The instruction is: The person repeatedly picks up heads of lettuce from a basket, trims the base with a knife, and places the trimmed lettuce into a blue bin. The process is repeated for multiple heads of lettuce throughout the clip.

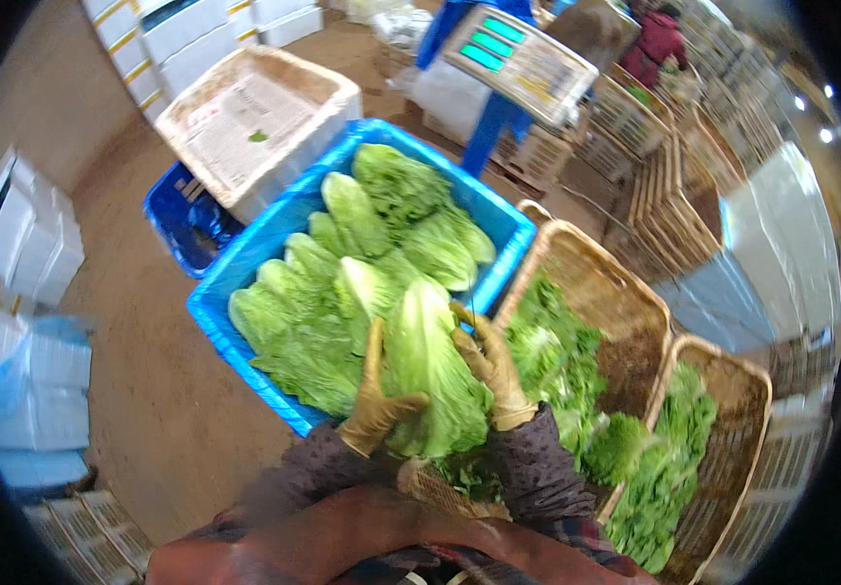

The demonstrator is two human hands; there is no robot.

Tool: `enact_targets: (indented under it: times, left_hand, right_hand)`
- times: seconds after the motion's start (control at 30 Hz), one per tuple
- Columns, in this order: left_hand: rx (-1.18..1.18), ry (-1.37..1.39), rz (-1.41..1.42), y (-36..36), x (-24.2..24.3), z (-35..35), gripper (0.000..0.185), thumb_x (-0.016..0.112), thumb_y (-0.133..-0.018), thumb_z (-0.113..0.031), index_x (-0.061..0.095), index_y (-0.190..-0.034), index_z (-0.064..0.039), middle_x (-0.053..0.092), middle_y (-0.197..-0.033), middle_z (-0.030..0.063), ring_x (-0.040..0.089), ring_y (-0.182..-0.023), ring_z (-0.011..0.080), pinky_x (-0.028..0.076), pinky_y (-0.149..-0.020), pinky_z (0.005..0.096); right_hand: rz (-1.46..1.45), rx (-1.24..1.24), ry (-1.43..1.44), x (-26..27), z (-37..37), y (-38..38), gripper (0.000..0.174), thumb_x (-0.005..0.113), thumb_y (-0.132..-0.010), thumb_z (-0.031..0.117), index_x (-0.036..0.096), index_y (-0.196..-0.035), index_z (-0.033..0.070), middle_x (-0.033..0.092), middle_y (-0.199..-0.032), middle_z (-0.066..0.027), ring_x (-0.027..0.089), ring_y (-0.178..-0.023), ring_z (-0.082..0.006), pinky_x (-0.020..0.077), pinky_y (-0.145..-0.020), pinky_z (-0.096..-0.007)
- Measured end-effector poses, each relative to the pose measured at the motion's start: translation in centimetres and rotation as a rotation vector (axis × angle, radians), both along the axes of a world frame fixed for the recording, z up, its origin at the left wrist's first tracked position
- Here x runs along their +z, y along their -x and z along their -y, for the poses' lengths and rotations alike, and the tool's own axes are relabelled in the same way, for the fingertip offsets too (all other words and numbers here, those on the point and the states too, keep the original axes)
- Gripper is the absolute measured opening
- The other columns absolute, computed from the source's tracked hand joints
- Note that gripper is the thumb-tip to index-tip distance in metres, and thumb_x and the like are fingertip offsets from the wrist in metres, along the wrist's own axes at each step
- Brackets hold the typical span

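A large head of leafy lettuce is between my two gloved hands, over the near edge of a blue plastic-lined crate. On its left side is my left hand, thumb and fingers spread against the leaves. My right hand grips the opposite side with bent fingers; something thin and dark shows by them, too small to name. Several more lettuce heads lie in rows inside the crate, filling much of it. Both hands wear yellowish gloves.
At right stand tan plastic crates holding loose greens. A foam box lined with newspaper adjoins the blue crate, above a blue basket. A digital scale display rises beyond. Another person is far off among crates.
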State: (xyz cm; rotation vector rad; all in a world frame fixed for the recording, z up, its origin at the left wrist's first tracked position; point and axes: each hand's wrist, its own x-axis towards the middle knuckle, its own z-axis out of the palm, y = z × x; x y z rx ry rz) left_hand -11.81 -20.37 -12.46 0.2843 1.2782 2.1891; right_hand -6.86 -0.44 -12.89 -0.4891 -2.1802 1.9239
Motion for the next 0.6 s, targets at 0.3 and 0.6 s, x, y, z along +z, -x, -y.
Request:
enact_targets:
  times: [0.3, 0.6]
  left_hand:
    - [0.669, 0.089, -0.326, 20.9, -8.9, -1.3, 0.132, 0.093, -0.074, -0.038, 0.002, -0.165, -0.013, 0.029, -0.162, 0.0181, 0.038, -0.144, 0.0307, 0.037, -0.117, 0.0431]
    - [0.600, 1.384, -0.843, 19.5, -15.4, -4.0, 0.073, 0.064, -0.096, -0.050, 0.035, -0.159, -0.027, 0.025, -0.166, 0.0217, 0.021, -0.150, 0.0499, 0.021, -0.122, 0.0554]
  right_hand:
    - [0.147, 0.182, -0.143, -3.1, 2.9, 20.9, 0.057, 0.076, -0.090, 0.025, 0.060, -0.139, 0.002, 0.069, -0.127, -0.0133, 0.064, -0.111, -0.0192, 0.0506, -0.095, -0.0318]
    - [0.285, 0.034, -0.181, -9.6, 1.1, 23.1, 0.053, 0.076, -0.089, 0.031, 0.063, -0.129, -0.001, 0.071, -0.119, -0.0208, 0.069, -0.103, -0.0335, 0.0532, -0.087, -0.0406]
